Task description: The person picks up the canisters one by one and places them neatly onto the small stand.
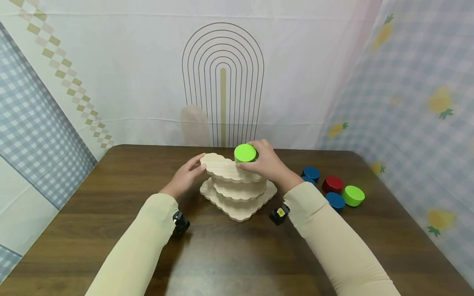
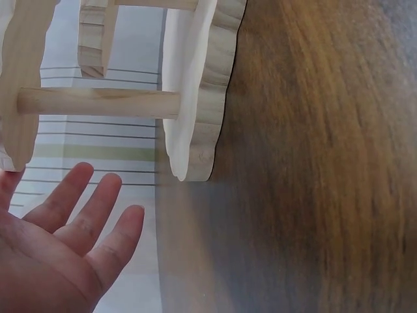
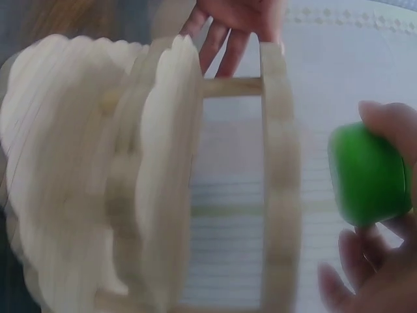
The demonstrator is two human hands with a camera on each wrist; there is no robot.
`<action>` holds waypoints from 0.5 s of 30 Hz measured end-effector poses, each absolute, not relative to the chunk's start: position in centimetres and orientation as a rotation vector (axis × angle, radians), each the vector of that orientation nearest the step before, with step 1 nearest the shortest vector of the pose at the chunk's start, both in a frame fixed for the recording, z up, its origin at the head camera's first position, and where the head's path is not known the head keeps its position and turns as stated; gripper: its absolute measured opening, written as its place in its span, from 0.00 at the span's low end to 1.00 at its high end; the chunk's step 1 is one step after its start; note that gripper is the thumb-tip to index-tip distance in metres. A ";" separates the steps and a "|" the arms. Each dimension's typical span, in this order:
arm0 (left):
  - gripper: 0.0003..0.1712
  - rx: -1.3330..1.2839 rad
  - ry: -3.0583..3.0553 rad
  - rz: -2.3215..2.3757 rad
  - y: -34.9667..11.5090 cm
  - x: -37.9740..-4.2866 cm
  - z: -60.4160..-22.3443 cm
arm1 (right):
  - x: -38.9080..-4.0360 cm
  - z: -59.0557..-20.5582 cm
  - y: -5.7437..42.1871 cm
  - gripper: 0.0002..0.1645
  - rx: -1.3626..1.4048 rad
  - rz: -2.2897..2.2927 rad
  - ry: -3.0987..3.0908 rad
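A pale wooden three-tier stand (image 1: pixel 237 190) with scalloped edges is upright on the table. My left hand (image 1: pixel 186 177) touches the left corner of its top tier. In the left wrist view, several fingers of that hand (image 2: pixel 71 241) spread out below the tier. My right hand (image 1: pixel 267 162) grips a bright green round block (image 1: pixel 245 153) between thumb and fingers. The right wrist view, though blurred, shows the green block (image 3: pixel 368 173) held just above the top tier (image 3: pixel 280 182), apart from it. Round dowels (image 2: pixel 98 102) join the tiers.
Right of the stand, several round blocks lie on the brown table (image 1: pixel 111 213): blue (image 1: pixel 335 200), red (image 1: pixel 333 183) and green (image 1: pixel 353 195). My right forearm passes close to them and partly covers one blue block. A patterned cloth (image 1: pixel 148 74) hangs behind the table.
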State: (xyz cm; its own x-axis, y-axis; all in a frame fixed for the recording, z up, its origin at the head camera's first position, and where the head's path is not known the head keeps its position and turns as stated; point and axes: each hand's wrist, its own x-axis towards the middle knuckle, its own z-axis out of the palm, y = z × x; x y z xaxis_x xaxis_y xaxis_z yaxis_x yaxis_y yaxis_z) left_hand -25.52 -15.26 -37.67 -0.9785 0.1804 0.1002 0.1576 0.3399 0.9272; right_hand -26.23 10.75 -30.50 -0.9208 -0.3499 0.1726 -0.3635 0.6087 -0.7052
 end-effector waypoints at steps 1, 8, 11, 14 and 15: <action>0.31 0.327 2.554 1.765 -15.3 -25.5 -37.7 | -26.2 -30.4 10.4 0.39 0.620 1.234 -2.804; 0.32 0.283 2.495 1.792 -15.2 -25.6 -37.8 | -26.6 -30.1 8.3 0.41 0.583 1.221 -2.820; 0.32 0.257 2.455 1.797 -15.3 -25.5 -37.8 | -26.9 -30.1 7.6 0.41 0.577 1.201 -2.826; 0.32 0.247 2.421 1.802 -15.4 -25.5 -37.8 | -27.1 -30.1 6.8 0.40 0.577 1.195 -2.824; 0.33 0.247 2.412 1.807 -15.4 -25.4 -37.7 | -27.1 -30.1 6.6 0.40 0.582 1.194 -2.820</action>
